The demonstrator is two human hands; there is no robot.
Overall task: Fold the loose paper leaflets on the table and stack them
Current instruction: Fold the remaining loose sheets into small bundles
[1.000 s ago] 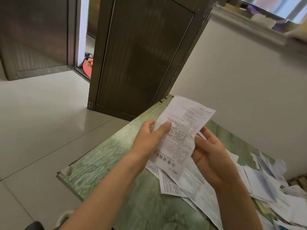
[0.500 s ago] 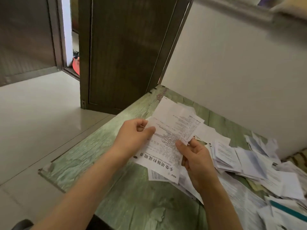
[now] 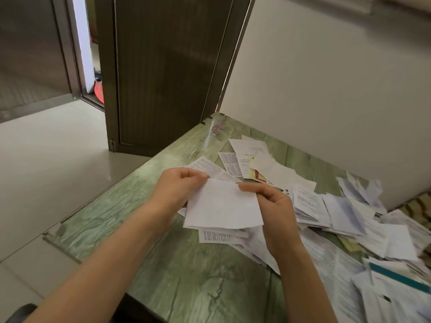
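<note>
A white paper leaflet (image 3: 222, 205) is held just above the green table (image 3: 186, 280), folded over so its blank back faces me. My left hand (image 3: 177, 191) pinches its upper left corner. My right hand (image 3: 272, 206) pinches its upper right edge with thumb and fingers. Under and behind the hands lie several loose printed leaflets (image 3: 247, 164). A stack of folded leaflets (image 3: 307, 206) sits just right of my right hand.
More loose papers (image 3: 377, 238) cover the table's right side up to the white wall (image 3: 326, 89). A dark door (image 3: 163, 73) stands open beyond the table's far corner. Tiled floor (image 3: 53, 164) lies to the left of the table edge.
The leaflet was upright and open with its print facing me; it has been lowered and folded over, blank side up. Both hands came down toward the table.
</note>
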